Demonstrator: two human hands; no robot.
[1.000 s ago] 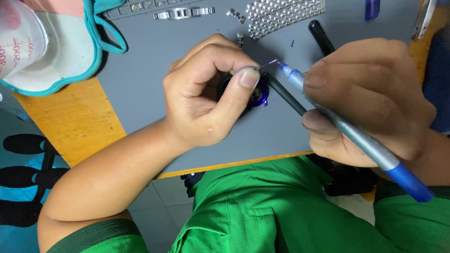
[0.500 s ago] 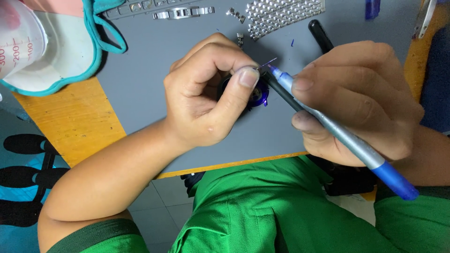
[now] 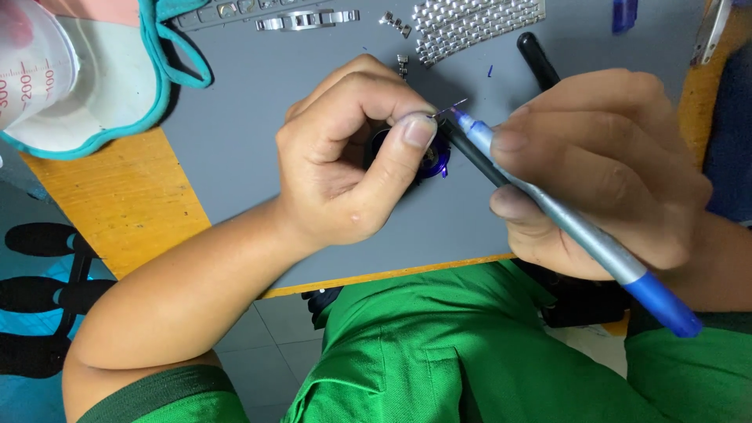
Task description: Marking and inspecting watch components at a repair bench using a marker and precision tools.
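The left hand (image 3: 352, 168) is curled tight around a small round blue thing (image 3: 431, 160), maybe a watch case, and pins it down on the grey mat (image 3: 258, 117). Only a bit of the blue shows, between the thumb and the fingers. It sits in the middle of the mat, right under that hand.

The right hand (image 3: 603, 168) grips two long tools together: a silver pen-like tool with a blue end (image 3: 572, 227) and a thin black stick (image 3: 474, 157). Both run in a slant, from near right up to far left. The pen's blue tip stops just beside the left thumbnail, at the far right edge of the round thing. So the round thing lies to the left of the right hand, and the left hand is the closer one, as it is already touching it.

Compared with one second ago, the pen tip sits a little farther up and nearer the thumb. The left hand looks the same.

Metal watch-band links (image 3: 478, 19) lie at the far edge of the mat. The wooden surface (image 3: 117, 196) shows on the left.
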